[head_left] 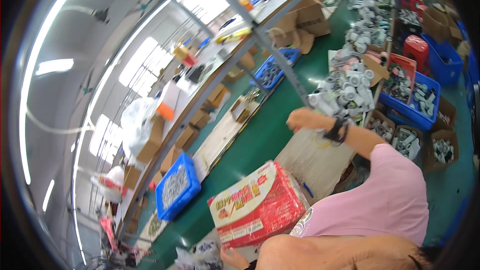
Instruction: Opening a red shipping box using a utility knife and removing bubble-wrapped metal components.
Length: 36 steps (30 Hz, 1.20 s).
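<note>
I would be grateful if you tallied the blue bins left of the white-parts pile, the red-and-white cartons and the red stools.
Blue bins: 2
Red-and-white carton: 1
Red stool: 1
Total: 4

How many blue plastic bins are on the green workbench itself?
3: one full of small grey parts near the red box, one further up by the cardboard boxes, one at the right edge with white fittings. Others may be hidden.
</note>
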Each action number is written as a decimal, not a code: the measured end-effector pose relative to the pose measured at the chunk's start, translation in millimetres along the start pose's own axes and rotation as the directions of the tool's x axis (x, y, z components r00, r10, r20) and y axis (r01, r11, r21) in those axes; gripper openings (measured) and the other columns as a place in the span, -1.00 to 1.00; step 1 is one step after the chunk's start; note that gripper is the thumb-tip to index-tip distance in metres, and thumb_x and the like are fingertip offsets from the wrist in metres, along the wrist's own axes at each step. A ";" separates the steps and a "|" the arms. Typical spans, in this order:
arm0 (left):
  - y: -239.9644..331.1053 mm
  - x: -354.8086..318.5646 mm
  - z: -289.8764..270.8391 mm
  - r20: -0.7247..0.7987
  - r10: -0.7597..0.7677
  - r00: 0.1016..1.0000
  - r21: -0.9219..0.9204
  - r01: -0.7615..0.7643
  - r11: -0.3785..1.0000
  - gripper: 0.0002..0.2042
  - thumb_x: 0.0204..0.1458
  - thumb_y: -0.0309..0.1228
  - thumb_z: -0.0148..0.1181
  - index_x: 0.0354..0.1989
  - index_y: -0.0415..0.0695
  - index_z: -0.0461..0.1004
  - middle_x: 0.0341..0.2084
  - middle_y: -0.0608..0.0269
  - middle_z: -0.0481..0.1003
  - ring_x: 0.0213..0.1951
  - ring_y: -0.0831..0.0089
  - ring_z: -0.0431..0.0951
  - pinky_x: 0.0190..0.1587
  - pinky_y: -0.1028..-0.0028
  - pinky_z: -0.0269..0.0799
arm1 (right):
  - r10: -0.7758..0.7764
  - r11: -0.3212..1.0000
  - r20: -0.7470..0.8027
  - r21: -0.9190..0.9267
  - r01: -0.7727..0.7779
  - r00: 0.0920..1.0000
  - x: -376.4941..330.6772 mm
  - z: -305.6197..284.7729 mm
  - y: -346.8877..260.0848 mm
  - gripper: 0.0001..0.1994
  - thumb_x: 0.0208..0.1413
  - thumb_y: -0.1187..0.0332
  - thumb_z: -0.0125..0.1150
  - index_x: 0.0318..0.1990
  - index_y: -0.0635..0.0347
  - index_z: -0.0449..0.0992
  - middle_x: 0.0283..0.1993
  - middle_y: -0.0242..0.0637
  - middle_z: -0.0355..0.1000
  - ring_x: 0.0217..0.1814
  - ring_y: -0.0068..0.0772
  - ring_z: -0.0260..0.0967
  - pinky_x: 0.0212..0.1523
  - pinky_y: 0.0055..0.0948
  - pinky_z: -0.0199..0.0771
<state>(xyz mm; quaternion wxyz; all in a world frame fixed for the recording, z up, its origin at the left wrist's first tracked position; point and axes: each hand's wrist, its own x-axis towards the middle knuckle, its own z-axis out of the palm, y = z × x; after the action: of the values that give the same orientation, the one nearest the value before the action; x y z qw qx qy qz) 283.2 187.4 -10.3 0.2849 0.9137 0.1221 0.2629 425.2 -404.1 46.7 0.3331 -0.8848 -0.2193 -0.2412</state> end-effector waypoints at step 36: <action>-61.9 38.5 84.2 0.024 -0.123 0.992 0.339 0.108 0.934 -0.51 0.24 -0.32 -0.18 0.21 -0.49 0.25 0.28 -0.37 0.19 0.31 -0.18 0.18 0.43 0.11 -0.03 | 0.050 0.972 0.144 0.219 -0.081 0.988 11.5 190.1 -22.7 -0.54 -0.10 0.33 0.23 0.02 0.29 0.45 -0.11 0.01 0.47 -0.05 0.11 0.37 0.03 0.00 0.33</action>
<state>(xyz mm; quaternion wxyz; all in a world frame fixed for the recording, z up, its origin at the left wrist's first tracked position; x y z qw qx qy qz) 357.1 213.3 -89.5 0.1418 0.9458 0.2126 0.2005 475.1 -253.9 -61.5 0.4227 -0.8628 -0.2380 -0.1422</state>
